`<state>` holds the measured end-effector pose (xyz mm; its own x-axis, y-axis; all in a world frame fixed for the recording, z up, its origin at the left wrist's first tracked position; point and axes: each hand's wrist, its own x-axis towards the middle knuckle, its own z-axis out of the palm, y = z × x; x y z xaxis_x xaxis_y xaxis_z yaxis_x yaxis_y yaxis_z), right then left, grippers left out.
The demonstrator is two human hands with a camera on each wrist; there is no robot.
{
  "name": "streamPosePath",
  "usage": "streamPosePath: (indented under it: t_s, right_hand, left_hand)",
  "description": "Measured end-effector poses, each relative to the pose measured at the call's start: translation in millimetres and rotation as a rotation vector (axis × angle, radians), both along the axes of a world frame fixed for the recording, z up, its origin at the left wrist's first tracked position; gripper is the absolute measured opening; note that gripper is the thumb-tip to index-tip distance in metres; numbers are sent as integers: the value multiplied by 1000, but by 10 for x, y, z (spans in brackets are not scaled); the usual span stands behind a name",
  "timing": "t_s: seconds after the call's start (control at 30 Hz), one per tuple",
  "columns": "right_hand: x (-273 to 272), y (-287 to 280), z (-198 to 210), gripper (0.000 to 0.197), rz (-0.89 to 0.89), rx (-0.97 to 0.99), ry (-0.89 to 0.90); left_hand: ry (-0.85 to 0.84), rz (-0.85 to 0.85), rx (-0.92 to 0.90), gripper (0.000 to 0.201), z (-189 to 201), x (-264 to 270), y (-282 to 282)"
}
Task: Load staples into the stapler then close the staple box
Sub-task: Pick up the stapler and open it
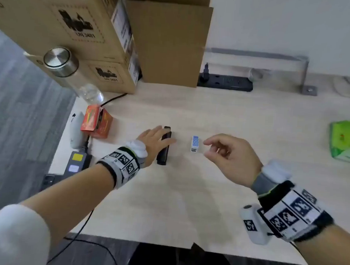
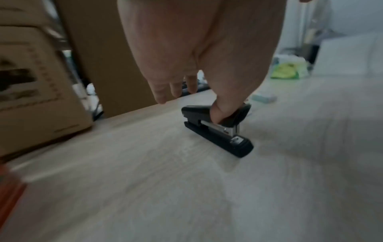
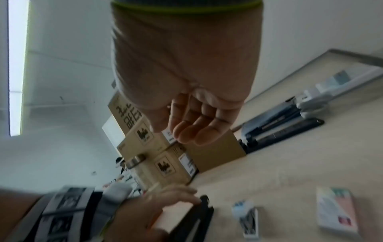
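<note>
A black stapler lies closed on the pale wooden table. My left hand is over it. The thumb curls onto the stapler body while the other fingers hang straight past its far side. A small blue-and-white staple box stands just right of the stapler; I cannot tell whether it is open. My right hand hovers right of the box with loosely curled fingers and holds nothing. The right wrist view shows the stapler and staple box below.
Stacked cardboard boxes and a steel-capped bottle fill the back left. A red box, a white mouse and small devices line the left edge. A power strip lies at the back, a green tissue pack far right.
</note>
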<state>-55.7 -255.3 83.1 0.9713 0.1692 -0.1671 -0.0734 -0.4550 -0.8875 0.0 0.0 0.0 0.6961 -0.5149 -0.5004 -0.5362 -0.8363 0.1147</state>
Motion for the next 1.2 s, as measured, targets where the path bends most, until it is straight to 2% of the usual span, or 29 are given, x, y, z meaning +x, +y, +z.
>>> streamPosePath:
  t_s: [0.1,0.2,0.3,0.43,0.53,0.6,0.87,1.0,1.2]
  right_hand:
    - [0,76,-207,14,23,-89,77]
    - [-68,109,-418,14,55,-122,136]
    - [-91,76,-576,13,87,-210,162]
    - [-154,46,-751,25,101,-287,190]
    - [-185,54,-832,50,109,-342,182]
    - [-182,81,-860,57,143,-389,168]
    - [-249,189,-927,36,277,-601,142]
    - [-322,98,-1024,39,252,-602,198]
    - [-418,84,-1095,38,243,-595,137]
  left_hand:
    - [-28,-222,137,82,3,195,-150]
    - [-45,-343,246,62,-88,278,-183]
    - [-96,-355,162,36,-95,295,-148]
    - [-120,-193,-134,26,23,205,-205]
    - [-75,-69,-228,26,102,-11,-296]
    - [-47,-10,-278,26,135,-169,-379]
    - [-29,175,-410,18,102,-470,-436]
    - [-20,389,-565,19,163,-505,-249]
    - [77,665,-718,21,80,-607,9]
